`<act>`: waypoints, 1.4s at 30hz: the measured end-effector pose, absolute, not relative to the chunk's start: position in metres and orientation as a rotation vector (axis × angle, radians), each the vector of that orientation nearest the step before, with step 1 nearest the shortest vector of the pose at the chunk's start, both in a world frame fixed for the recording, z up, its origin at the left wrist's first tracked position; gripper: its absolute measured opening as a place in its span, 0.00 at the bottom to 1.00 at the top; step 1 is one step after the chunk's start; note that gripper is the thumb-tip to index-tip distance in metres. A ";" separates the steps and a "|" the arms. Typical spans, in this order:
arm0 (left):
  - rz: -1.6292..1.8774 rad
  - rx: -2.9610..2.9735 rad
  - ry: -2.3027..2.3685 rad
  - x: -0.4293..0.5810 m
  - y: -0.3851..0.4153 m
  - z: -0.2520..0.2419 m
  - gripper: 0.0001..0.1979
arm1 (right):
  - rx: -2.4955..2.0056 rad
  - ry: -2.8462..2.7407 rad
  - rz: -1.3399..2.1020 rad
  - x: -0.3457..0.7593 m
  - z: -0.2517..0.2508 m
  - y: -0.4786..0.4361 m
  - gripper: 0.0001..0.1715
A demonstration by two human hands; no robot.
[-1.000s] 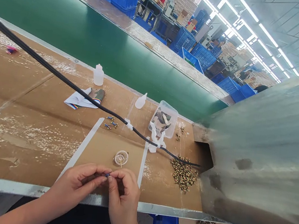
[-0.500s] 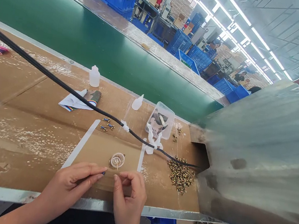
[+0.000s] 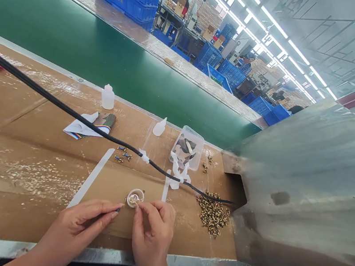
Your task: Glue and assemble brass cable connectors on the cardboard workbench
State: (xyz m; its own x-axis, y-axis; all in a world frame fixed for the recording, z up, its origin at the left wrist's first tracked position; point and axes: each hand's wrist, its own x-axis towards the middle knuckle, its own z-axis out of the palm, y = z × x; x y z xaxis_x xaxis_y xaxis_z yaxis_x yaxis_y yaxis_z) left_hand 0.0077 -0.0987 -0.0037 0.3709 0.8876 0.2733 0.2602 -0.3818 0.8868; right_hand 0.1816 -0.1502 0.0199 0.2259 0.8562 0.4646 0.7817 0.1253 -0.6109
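My left hand (image 3: 82,221) pinches a small blue piece (image 3: 117,210) between thumb and forefinger, just left of a small round clear cup (image 3: 135,198). Most of that piece is hidden by the fingertips. At the cup's near rim, my right hand (image 3: 154,226) has thumb and forefinger closed on the end of a thin pale stick (image 3: 134,202), whose other end lies in the cup. Beyond the cup, several small blue-and-gold pieces (image 3: 123,155) lie on the cardboard. A heap of small gold-and-black pieces (image 3: 212,212) lies to the right.
A black cable (image 3: 66,108) crosses above the work surface. Behind it stand two white squeeze bottles (image 3: 107,97), a folded cloth (image 3: 105,122) and a clear plastic box (image 3: 196,152). A green conveyor belt (image 3: 109,50) runs behind. A large metal housing (image 3: 307,185) bounds the right side.
My right hand has closed on the pale stick, which leaned in the cup with the fingertips just short of it. The left hand keeps its pinch. The view has shifted slightly.
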 end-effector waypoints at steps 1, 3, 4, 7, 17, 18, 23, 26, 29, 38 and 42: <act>1.010 1.842 1.007 0.008 -0.099 -0.004 0.10 | -1.657 -1.532 0.122 0.182 0.019 -0.151 0.08; 1.005 1.819 1.017 0.007 -0.100 -0.005 0.09 | -1.670 -1.481 0.150 0.184 0.018 -0.152 0.07; 1.005 1.803 1.019 0.007 -0.100 -0.005 0.09 | -1.678 -1.459 0.166 0.184 0.016 -0.152 0.07; 1.007 1.759 1.027 0.008 -0.102 -0.005 0.08 | -1.699 -1.437 0.215 0.185 0.014 -0.151 0.06; 0.923 1.681 1.104 0.007 -0.104 -0.013 0.09 | -1.630 -1.248 0.371 0.191 0.033 -0.153 0.08; 0.921 1.693 1.109 0.007 -0.104 -0.012 0.09 | -1.625 -1.249 0.381 0.190 0.036 -0.155 0.07; 0.938 1.737 1.076 0.008 -0.103 -0.006 0.09 | -1.560 -1.332 0.369 0.182 0.043 -0.159 0.07; 0.962 1.748 1.065 0.007 -0.103 -0.005 0.08 | -1.539 -1.367 0.360 0.178 0.045 -0.160 0.07; 0.986 1.763 1.054 0.007 -0.102 -0.004 0.08 | -1.545 -1.391 0.353 0.177 0.046 -0.159 0.07; 0.971 1.775 1.034 0.007 -0.103 -0.002 0.08 | -1.563 -1.430 0.339 0.176 0.043 -0.159 0.06; 0.969 1.773 1.044 0.007 -0.104 -0.005 0.08 | -1.529 -1.505 0.284 0.174 0.045 -0.163 0.06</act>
State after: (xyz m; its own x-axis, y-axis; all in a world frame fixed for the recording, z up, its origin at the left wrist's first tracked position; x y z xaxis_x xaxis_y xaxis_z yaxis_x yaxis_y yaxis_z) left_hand 0.0067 -0.1039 -0.0048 0.3541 0.9142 0.1971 0.2640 -0.2999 0.9167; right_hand 0.1739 -0.1625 0.0446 0.2192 0.8747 0.4322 0.6570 0.1952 -0.7282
